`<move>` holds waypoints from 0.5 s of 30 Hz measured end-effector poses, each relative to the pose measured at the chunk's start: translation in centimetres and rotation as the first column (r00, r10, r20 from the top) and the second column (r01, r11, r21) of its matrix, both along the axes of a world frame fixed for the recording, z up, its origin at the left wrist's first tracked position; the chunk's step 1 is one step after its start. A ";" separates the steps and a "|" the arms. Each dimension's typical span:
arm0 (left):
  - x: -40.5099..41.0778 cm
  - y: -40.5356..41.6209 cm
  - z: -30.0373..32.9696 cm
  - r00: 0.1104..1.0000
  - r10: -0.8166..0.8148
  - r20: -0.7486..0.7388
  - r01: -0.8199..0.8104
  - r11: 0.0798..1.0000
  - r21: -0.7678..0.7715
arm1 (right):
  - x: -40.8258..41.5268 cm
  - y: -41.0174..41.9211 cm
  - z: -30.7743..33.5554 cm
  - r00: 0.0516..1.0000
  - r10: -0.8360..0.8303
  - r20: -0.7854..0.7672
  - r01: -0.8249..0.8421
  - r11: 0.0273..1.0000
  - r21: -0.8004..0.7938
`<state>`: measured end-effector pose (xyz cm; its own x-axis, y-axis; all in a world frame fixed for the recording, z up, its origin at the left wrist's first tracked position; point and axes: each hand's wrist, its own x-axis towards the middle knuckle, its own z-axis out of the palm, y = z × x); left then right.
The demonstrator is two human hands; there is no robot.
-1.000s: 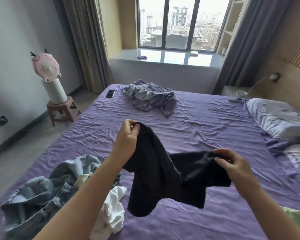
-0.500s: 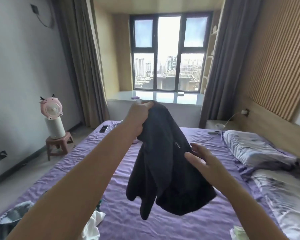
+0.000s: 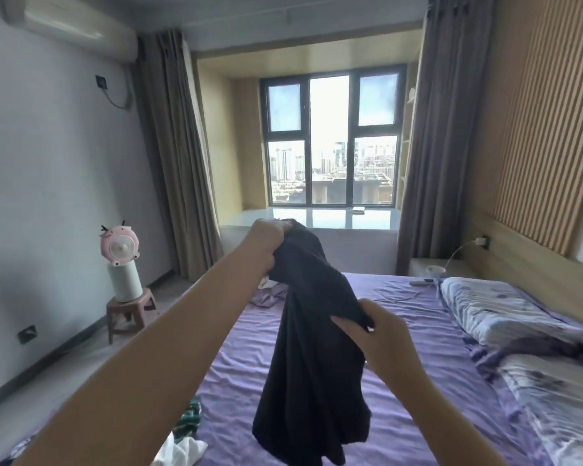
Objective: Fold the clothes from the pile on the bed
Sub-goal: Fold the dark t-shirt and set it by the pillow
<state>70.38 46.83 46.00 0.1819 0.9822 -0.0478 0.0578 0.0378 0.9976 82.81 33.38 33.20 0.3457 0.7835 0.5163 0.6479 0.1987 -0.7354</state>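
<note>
The dark garment [image 3: 312,348] is hanging limp above the bed [image 3: 418,364] — soft, light, floppy. The left hand [image 3: 270,238] is gripping its top at twelve o'clock; the right hand [image 3: 382,331] is pinching an edge at three o'clock — best held by corners.

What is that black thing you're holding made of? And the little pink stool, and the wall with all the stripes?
The black garment looks like soft knit fabric, maybe cotton: matte, hanging limp in folds. The pink stool seems to be moulded plastic: one smooth, even colour. The striped wall panel looks like wood slats, tan and ribbed, though it could be laminate.
</note>
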 end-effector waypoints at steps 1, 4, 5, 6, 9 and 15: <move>-0.5 0.2 -0.5 1.000 0.009 -0.022 -0.009 1.000 -0.005 | 0.0 -0.1 0.4 1.000 -0.012 0.012 0.012 1.000 0.008; -2.2 1.4 -2.6 1.000 -0.011 -0.013 0.010 0.999 -0.047 | -0.3 0.1 1.9 1.000 -0.016 -0.019 0.016 0.999 0.029; -2.7 1.8 -3.4 0.999 -0.016 0.037 0.019 0.997 -0.081 | -0.4 0.3 2.2 0.999 -0.005 -0.039 0.006 1.000 0.023; -3.3 2.0 -4.3 0.996 -0.017 0.087 0.027 0.993 -0.118 | -0.5 0.5 2.5 0.999 0.001 -0.049 0.000 1.000 0.013; -4.7 1.3 -7.0 0.977 -0.071 0.203 0.092 0.991 -0.097 | -1.0 1.2 3.1 1.000 0.009 -0.002 -0.010 0.999 -0.032; -5.6 -3.1 -11.7 0.970 -0.170 -0.175 0.224 0.903 0.367 | -2.5 2.3 4.1 0.997 0.062 -0.050 -0.075 0.944 -0.322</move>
<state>64.82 43.74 34.33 0.3918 0.8748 0.2851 0.1598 -0.3699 0.9152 80.34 35.70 37.30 0.3001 0.9285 0.2186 0.6112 -0.0113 -0.7914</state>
